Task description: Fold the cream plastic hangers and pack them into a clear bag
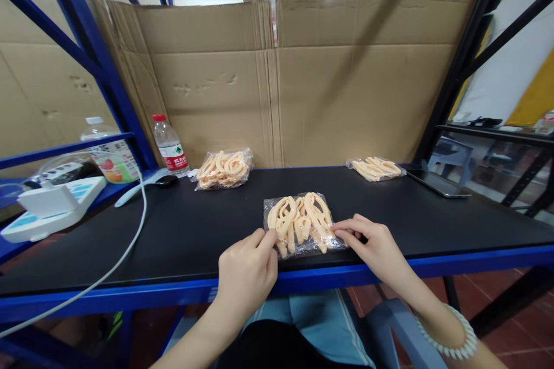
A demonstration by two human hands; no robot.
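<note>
A clear plastic bag [298,223] of flat, peach-coloured looped pieces lies near the front edge of the black tabletop. My left hand [247,265] is closed, thumb and forefinger pinching the bag's lower left edge. At the right side of the same bag, my right hand [375,245] pinches the edge between thumb and fingertips. Several curved pieces show through the film, but their exact kind cannot be made out. Farther back lie a fuller bag of similar pieces [225,169] on the left and a flatter bag [376,168] on the right.
A red-capped water bottle [170,147] stands at the back left, beside a white-handled tool [145,185]. Farther left are a power strip [56,207] and a white cable [141,225]. A dark flat device [439,183] lies at the right. Cardboard [346,86] walls the back.
</note>
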